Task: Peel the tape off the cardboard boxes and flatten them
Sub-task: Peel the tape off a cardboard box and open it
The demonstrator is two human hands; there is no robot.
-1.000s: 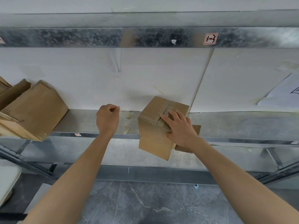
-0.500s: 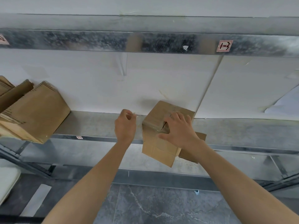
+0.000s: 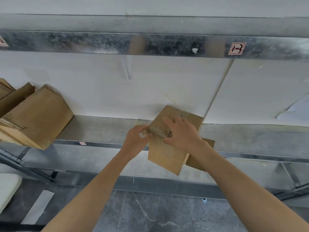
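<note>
box (image 3: 167,154) on shelf edge (image 3: 103,129), flattened stack (image 3: 35,118) left

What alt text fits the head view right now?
The left hand pinches clear tape at the top edge of a small box on a metal shelf, while the right hand presses on its top. Flattened cardboard is stacked at the shelf's left.

I get one head-worn view, facing forward and down, close above the left hand (image 3: 136,139) and right hand (image 3: 182,134); beyond them the shelf (image 3: 100,129) seems lens-bent.
</note>
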